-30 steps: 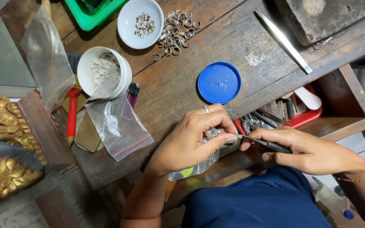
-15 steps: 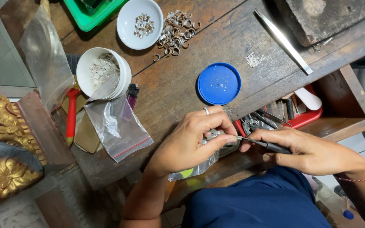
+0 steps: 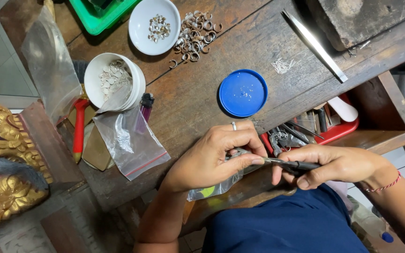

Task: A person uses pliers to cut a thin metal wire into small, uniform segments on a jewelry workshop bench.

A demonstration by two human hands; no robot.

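Tweezers (image 3: 290, 164) gripped by right hand (image 3: 333, 165); left hand (image 3: 216, 157) pinches clear bag (image 3: 214, 189).

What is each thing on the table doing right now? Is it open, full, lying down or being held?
Left hand: pinching a small piece, too hidden to identify.
Right hand: gripping a dark tool, tip at the left fingers.
Blue lid: lying flat, a few tiny bits inside.
White dish: upright, small metal pieces inside.
White cup: open, part full of pale pieces.
Metal rings: loose heap on the wood.
Plastic bag: lying flat.
Tweezers: lying unused.
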